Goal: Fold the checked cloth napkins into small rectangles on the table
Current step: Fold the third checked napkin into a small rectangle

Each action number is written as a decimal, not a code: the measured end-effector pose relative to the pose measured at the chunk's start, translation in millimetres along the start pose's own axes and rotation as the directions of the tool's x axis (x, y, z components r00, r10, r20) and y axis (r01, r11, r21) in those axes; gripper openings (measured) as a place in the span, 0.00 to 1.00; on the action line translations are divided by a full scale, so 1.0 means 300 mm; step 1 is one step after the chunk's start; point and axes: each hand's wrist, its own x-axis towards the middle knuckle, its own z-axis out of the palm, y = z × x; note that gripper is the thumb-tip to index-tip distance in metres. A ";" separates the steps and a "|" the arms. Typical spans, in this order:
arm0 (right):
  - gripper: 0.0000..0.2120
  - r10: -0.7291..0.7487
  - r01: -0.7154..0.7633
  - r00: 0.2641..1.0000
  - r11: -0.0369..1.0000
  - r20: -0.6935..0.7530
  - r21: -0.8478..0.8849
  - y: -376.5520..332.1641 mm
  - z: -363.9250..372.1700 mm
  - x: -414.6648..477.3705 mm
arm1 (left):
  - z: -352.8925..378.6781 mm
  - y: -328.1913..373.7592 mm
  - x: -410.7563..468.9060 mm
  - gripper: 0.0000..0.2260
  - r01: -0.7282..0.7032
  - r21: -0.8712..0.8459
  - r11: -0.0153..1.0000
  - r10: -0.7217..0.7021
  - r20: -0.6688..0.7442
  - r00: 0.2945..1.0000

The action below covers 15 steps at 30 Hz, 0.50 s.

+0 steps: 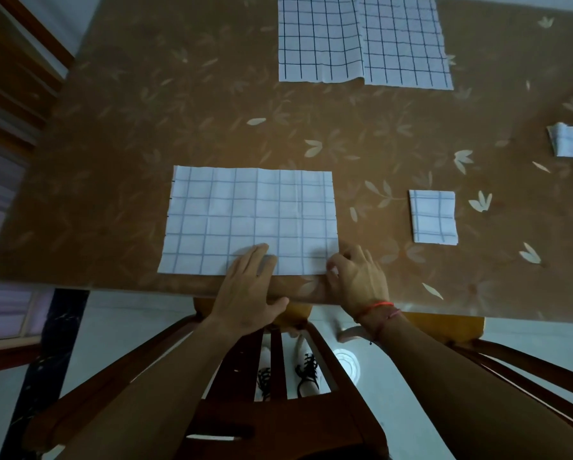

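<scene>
The brown leaf-patterned counter [145, 127] carries a half-folded checked napkin [252, 214] at its near edge. The left hand [248, 287] lies flat on it, grip wide. The right hand [358, 280] pinches its near right corner. A small folded napkin [433, 215] lies to the right, with spread napkins [361, 38] at the far side. A wooden chair [278, 426] stands on the pale floor [129, 313] below.

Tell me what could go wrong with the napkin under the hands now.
1. The right hand pinches only the near right corner of the napkin; lifting it may pull the cloth askew, since the left hand presses only the near edge.
2. The napkin lies close to the near edge of the table, so it could slip off.
</scene>
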 end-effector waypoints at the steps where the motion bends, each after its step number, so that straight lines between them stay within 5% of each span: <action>1: 0.02 -0.014 0.014 1.000 1.000 -0.014 -0.018 0.005 0.004 0.003 | 0.000 0.003 0.004 0.31 0.004 0.000 1.000 -0.004 -0.011 1.000; 15: 0.16 -0.236 0.238 0.971 0.962 -0.034 0.132 -0.037 -0.144 0.025 | 0.002 0.071 0.088 0.23 0.082 0.174 0.981 -0.068 -0.084 0.994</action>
